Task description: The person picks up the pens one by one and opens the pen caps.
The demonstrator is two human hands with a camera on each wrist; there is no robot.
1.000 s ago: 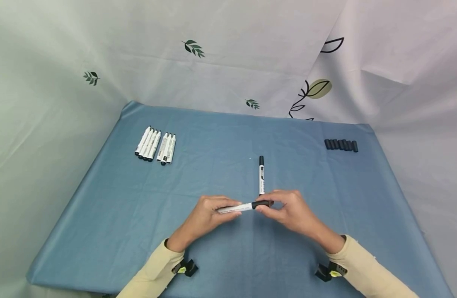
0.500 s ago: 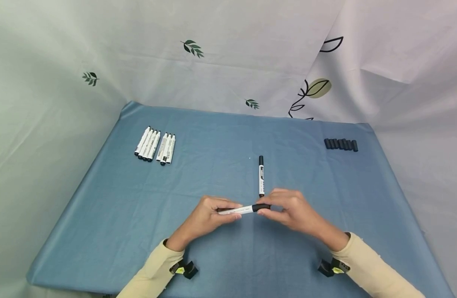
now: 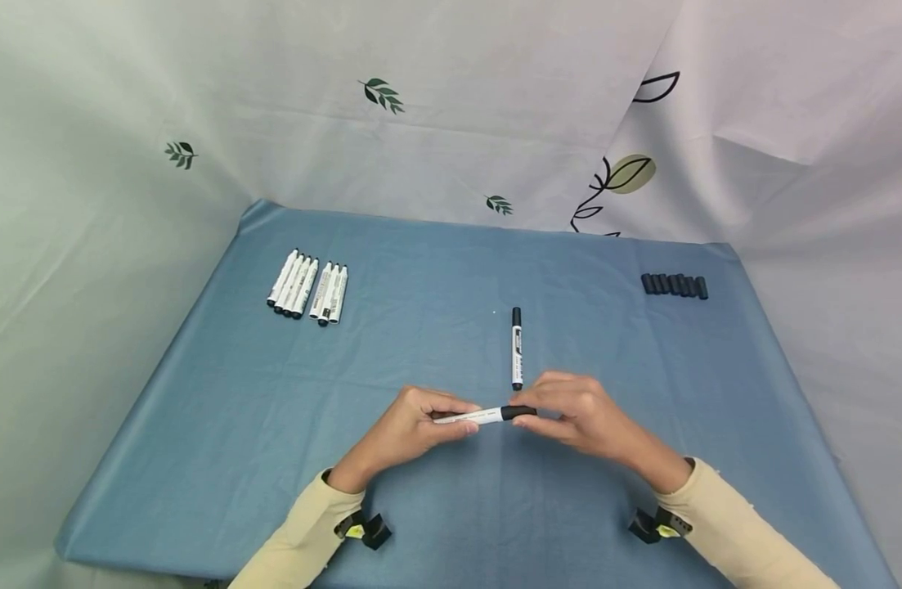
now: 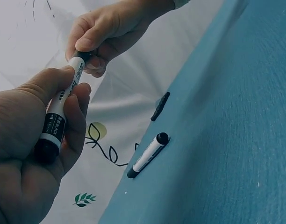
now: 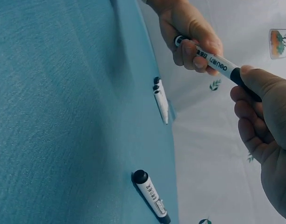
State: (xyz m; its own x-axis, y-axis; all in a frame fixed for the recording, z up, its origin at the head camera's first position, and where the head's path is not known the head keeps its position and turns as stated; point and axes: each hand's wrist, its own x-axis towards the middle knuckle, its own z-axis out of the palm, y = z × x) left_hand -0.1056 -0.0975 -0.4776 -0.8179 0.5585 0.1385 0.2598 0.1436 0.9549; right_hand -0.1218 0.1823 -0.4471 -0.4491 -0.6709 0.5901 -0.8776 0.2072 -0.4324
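Observation:
A white marker (image 3: 486, 416) with a black cap (image 3: 515, 412) is held level above the near middle of the blue table. My left hand (image 3: 415, 420) grips its white barrel between thumb and fingers; the black tail end (image 4: 47, 150) shows in the left wrist view. On the other side, my right hand (image 3: 579, 411) pinches the black cap, which sits on the marker, partly covered by thumb and fingers. Just beyond the hands, a second capped marker (image 3: 517, 352) lies on the table, pointing away.
At the back left, several uncapped white markers (image 3: 292, 284) lie in a row beside a group of 3 more markers (image 3: 329, 294). Several loose black caps (image 3: 675, 285) line up at the back right. Pale printed curtains (image 3: 436, 164) enclose the blue table (image 3: 421, 343).
Both hands keep hold of the marker and its cap. The right hand has shifted slightly to the right, and its forearm has turned a little outward.

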